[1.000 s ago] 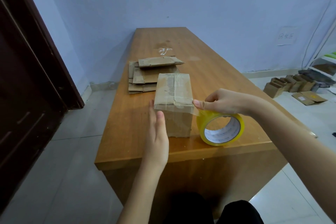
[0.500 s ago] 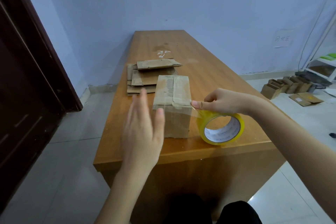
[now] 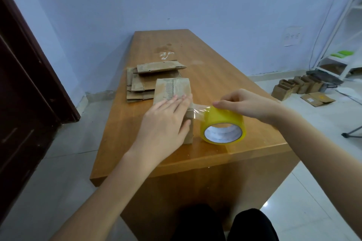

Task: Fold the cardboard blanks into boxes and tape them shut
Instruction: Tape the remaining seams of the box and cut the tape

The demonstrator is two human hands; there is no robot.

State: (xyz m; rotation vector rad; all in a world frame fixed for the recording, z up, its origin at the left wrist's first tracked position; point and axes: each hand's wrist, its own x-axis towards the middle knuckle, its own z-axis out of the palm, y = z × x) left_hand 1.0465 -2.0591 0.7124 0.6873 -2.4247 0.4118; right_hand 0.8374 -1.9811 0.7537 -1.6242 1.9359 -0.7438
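A folded cardboard box [image 3: 173,88] stands near the front edge of the wooden table [image 3: 215,84]. My left hand [image 3: 166,121] lies flat over its near top and front, fingers straight, pressing the tape down. A clear strip of tape [image 3: 197,112] stretches from the box's right edge to a yellow tape roll [image 3: 223,123] standing on the table beside it. My right hand [image 3: 246,103] rests on top of the roll, fingertips pinching it where the strip comes off. Flat cardboard blanks [image 3: 143,82] lie stacked behind the box.
A dark door [image 3: 25,84] stands at the left. On the floor at the right sit several small finished boxes [image 3: 297,86] and a flat blank [image 3: 317,99], by a white shelf [image 3: 344,53]. My knees [image 3: 225,223] are under the table's front edge.
My left hand lifted from the box's left side, swung over and came down flat on its top. The roll has moved up closer to the box, and the right hand now sits on top of it.
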